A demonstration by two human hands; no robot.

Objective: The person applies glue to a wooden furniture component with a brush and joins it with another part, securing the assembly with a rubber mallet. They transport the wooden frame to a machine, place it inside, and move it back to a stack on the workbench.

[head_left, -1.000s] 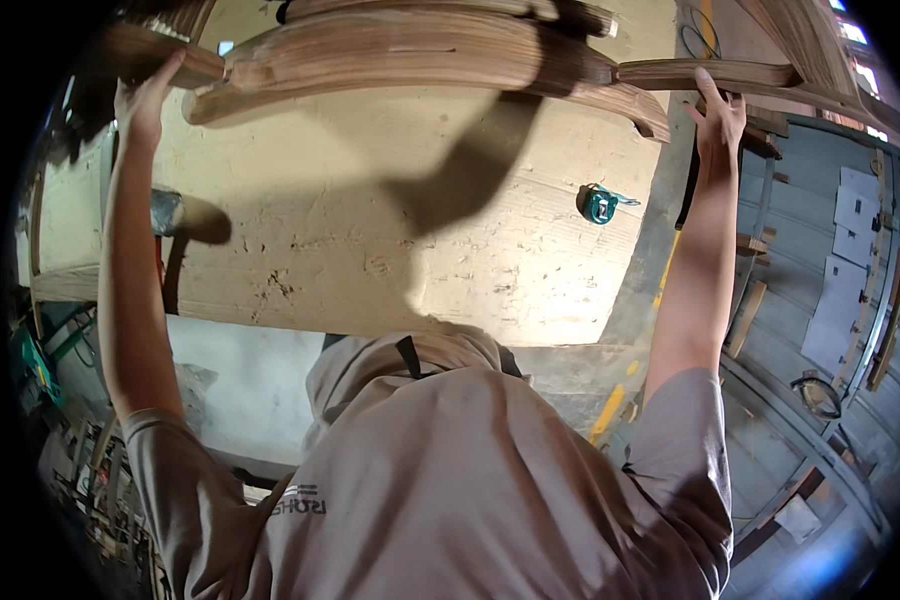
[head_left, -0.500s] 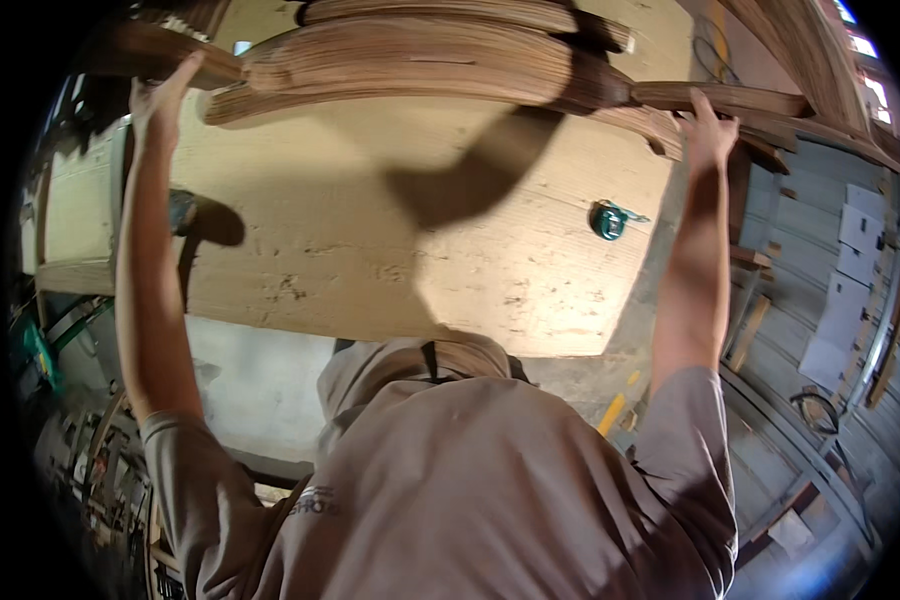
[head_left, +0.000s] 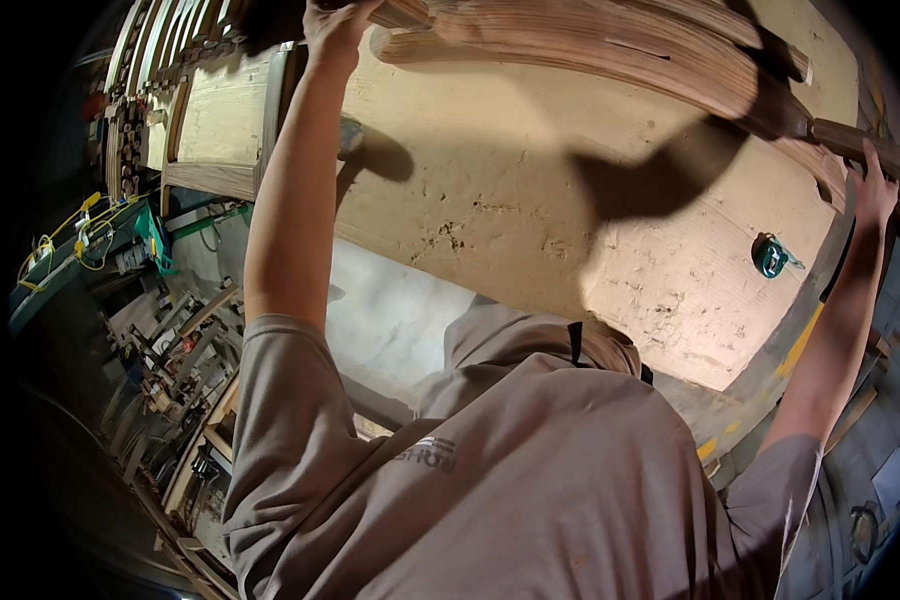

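Observation:
A broad, curved, brown wooden piece (head_left: pixel 610 50) with visible grain spans the far side of the worktop. At its left end, my left hand (head_left: pixel 338 35) is closed on a narrower wooden part (head_left: pixel 402 14), the fingertips partly cut off by the top of the picture. My right hand (head_left: pixel 875 192) grips the dark wooden bar (head_left: pixel 860 145) joined at the right end, one finger lying along its near face. Both arms are stretched forward and far apart. The pale worktop sheet (head_left: pixel 510 220), scuffed and pitted, lies under the wood.
A small teal tape measure (head_left: pixel 772 257) sits at the sheet's right side. A rounded dark object (head_left: pixel 350 138) casts a shadow beside my left forearm. Left of me are stacked wooden strips (head_left: pixel 155 60), a green rail with yellow cord (head_left: pixel 80 240) and piled wood offcuts (head_left: pixel 185 350).
The view has swung left, so worktop, wood and tape measure appear farther right. More of the stacks at left shows. Both hands keep their hold at the two ends of the wood.

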